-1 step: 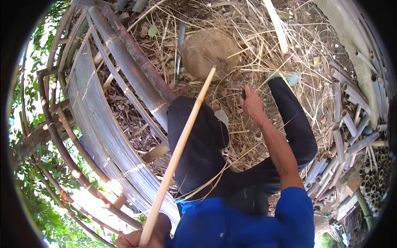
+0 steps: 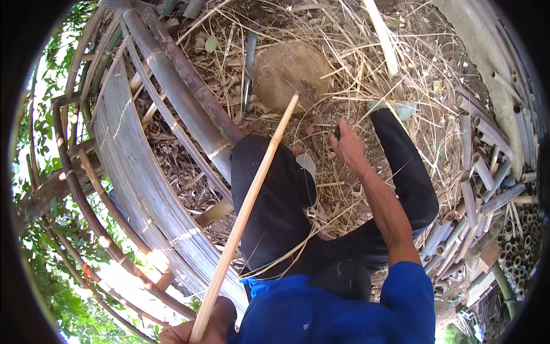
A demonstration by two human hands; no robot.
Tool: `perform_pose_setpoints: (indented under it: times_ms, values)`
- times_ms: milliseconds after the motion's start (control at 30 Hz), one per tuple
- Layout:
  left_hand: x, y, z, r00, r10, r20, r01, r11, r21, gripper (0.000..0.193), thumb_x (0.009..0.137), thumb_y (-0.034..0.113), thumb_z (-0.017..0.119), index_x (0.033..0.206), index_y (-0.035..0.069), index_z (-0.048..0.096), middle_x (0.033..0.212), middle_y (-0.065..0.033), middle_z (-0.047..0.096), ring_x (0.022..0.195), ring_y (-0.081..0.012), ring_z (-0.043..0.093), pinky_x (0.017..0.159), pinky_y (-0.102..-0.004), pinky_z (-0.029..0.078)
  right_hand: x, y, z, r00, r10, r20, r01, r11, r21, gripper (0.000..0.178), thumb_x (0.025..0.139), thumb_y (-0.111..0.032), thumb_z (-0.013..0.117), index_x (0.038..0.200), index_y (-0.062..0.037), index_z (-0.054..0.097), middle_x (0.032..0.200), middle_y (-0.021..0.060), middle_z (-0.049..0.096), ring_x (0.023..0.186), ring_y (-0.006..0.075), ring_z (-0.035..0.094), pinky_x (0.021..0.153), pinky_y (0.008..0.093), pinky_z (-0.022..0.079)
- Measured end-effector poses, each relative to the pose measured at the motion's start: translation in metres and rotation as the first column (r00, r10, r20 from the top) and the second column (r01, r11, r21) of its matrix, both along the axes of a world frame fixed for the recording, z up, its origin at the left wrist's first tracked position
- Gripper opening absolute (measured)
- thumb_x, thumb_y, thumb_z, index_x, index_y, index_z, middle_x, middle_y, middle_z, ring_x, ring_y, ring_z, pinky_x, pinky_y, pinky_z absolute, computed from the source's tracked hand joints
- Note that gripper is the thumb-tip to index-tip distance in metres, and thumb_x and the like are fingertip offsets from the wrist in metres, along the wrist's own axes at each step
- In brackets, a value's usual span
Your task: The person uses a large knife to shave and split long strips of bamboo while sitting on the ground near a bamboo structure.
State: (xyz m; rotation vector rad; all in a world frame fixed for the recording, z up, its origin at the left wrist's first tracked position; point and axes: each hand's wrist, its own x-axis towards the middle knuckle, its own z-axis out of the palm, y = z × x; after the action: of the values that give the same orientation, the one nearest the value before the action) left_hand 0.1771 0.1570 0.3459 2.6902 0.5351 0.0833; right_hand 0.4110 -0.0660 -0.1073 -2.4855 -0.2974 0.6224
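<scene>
A long pale bamboo strip [image 2: 250, 200] slants across my left thigh, its tip over the ground near the round wooden block. At the lower edge my left hand [image 2: 215, 324] is closed round its near end. My right hand [image 2: 348, 150] is closed beside the lower right leg, low over the scattered shavings. Something small and dark [image 2: 337, 132] shows between its thumb and fingers; its kind cannot be made out. A long narrow dark metal blade [image 2: 250, 63] lies left of the wooden block [image 2: 289, 71].
Thick bamboo poles [image 2: 180, 86] and a grey split-bamboo panel [image 2: 134, 149] run along the left. Thin shavings [image 2: 366, 74] litter the ground ahead. At the right, cut bamboo tubes [image 2: 487, 172] are stacked by a pale curved edge [image 2: 487, 51].
</scene>
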Motion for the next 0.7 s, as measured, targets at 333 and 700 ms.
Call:
perform_pose_setpoints:
  times_ms: [333, 700]
  values:
    - [0.009, 0.007, -0.047, 0.285, 0.305, 0.909, 0.403, 0.822, -0.402, 0.041, 0.114, 0.042, 0.025, 0.086, 0.015, 0.04, 0.068, 0.0044, 0.028, 0.054, -0.009, 0.025, 0.047, -0.0271, 0.022, -0.06, 0.068, 0.191, 0.968, 0.123, 0.219, -0.211, 0.874, 0.439, 0.034, 0.094, -0.025, 0.072, 0.111, 0.0007, 0.057, 0.086, 0.0223, 0.068, 0.069, 0.0402, 0.07, 0.058, 0.0459, 0.058]
    - [0.04, -0.005, -0.057, 0.125, 0.351, 0.928, 0.491, 0.791, -0.366, 0.045, 0.114, 0.044, 0.025, 0.082, 0.016, 0.038, 0.067, 0.005, 0.027, 0.051, -0.0098, 0.022, 0.051, -0.0282, 0.024, -0.055, 0.072, 0.192, 0.936, 0.215, 0.28, -0.323, 0.84, 0.437, 0.027, 0.092, -0.017, 0.073, 0.101, -0.0017, 0.053, 0.078, 0.0182, 0.065, 0.066, 0.0371, 0.068, 0.055, 0.0447, 0.056]
